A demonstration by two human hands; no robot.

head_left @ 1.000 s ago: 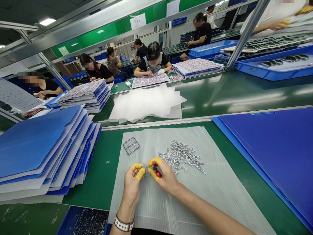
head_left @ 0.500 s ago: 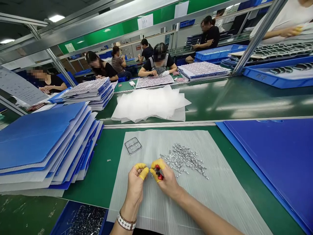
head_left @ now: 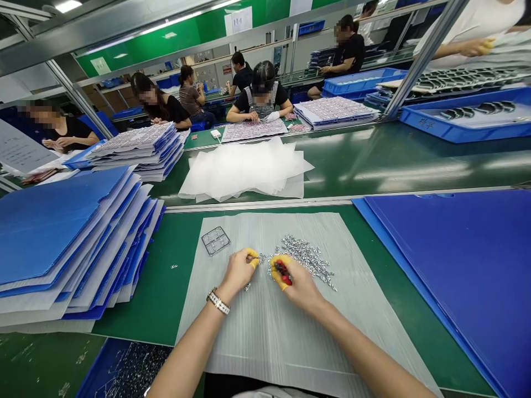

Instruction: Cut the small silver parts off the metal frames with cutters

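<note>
My left hand (head_left: pixel 243 268), with yellow finger cots on its fingertips, pinches a small silvery piece (head_left: pixel 261 258) at the near edge of a heap. In my right hand (head_left: pixel 296 279), also in yellow finger cots, are small red-handled pliers (head_left: pixel 284 273); the palm hides part of them. The heap of small shiny silver pieces (head_left: pixel 309 257) lies just beyond the right hand on a whitish translucent sheet (head_left: pixel 265 342). A square dark frame (head_left: pixel 215 241) with crossbars and small pieces rests on the sheet's far left corner. A few pieces (head_left: pixel 248 287) lie below my left wrist.
Stacked blue boards and white sheets (head_left: pixel 62 221) stand at left, blue boards (head_left: pixel 456 265) at right. A blue tray (head_left: pixel 95 376) of dark scraps sits at lower left. White sheets (head_left: pixel 244 168) lie on the far bench. Several co-workers sit beyond.
Both hands have moved forward, toward the heap, the right one still holding the pliers. The left hand now reaches the heap's near edge. The whole view has shifted slightly.
</note>
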